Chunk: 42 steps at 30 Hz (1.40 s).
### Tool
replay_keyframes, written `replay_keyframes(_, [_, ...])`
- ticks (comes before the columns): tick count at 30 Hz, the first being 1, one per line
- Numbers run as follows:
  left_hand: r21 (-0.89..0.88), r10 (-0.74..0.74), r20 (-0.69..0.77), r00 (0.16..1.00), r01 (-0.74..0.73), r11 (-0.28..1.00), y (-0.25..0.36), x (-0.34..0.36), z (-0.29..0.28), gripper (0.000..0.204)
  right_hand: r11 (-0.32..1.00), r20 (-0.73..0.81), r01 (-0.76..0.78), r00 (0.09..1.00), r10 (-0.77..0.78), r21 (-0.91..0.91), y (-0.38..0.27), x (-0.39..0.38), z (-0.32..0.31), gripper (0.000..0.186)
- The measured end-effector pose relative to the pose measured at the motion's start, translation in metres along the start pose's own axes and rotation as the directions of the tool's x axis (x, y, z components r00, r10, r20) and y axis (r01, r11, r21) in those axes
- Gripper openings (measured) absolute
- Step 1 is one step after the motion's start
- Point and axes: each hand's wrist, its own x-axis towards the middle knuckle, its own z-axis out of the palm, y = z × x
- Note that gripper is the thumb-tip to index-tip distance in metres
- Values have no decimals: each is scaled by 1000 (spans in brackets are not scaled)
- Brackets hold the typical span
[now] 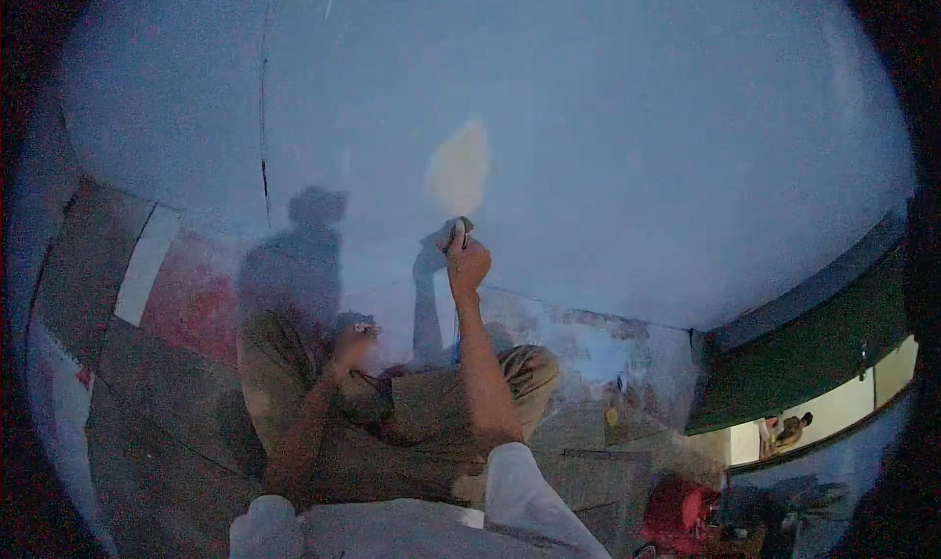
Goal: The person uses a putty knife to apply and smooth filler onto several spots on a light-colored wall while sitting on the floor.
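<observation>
The small pale tool [458, 234] sits in my right hand [468, 262], pressed to the blue-grey wall [637, 147] just below a cream-coloured patch [459, 170]. I cannot make out what kind of tool it is; it is small and blurred in the dim light. My right arm reaches up and forward from the lower edge, forearm nearly straight, white sleeve [524, 495] rolled near the elbow, and the fingers are curled tight around the tool. My left hand [353, 345] rests low by my knee, arm bent, fingers loosely folded; I cannot tell whether they hold anything. I am crouched, with my knees in olive trousers [421, 412] drawn up between the arms.

My shadow [294, 265] falls on the wall to the left of the patch. A thin dark crack or seam [264, 118] runs down the wall farther left. Low on the wall, near the floor, the paint looks worn and blotched white. At left are a reddish panel [191, 299] and a pale upright strip [142, 265], both too blurred to read as anything more. At lower right lies a red object [676, 510], partly cut off, and a dark green band [804, 343] curves along the right rim with a bright strip below it. The picture's edges fade to black.
</observation>
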Motion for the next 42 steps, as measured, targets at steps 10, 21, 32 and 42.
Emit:
replay_keyframes(10, [-7, 150, 28, 988, -150, 989, -33, -18, -9, 61, 957, -2, -277, 961, 278, 84, -45, 9, 12, 57])
replay_keyframes(21, [-16, 11, -68, 998, -12, 1000, -39, 22, -22, 59, 839, -58, -362, 906, 419, 405, 12, -4, 67, 52])
replay_keyframes(32, [166, -61, -336, 940, 122, 979, 117, -22, 75, 30, 986, -38, -165, 986, 163, -40, -2, 17, 7, 52])
replay_keyframes(42, [59, 73, -377, 923, -55, 997, 46, -15, 8, 26, 965, -118, -261, 960, 255, -38, -6, -41, 69, 52])
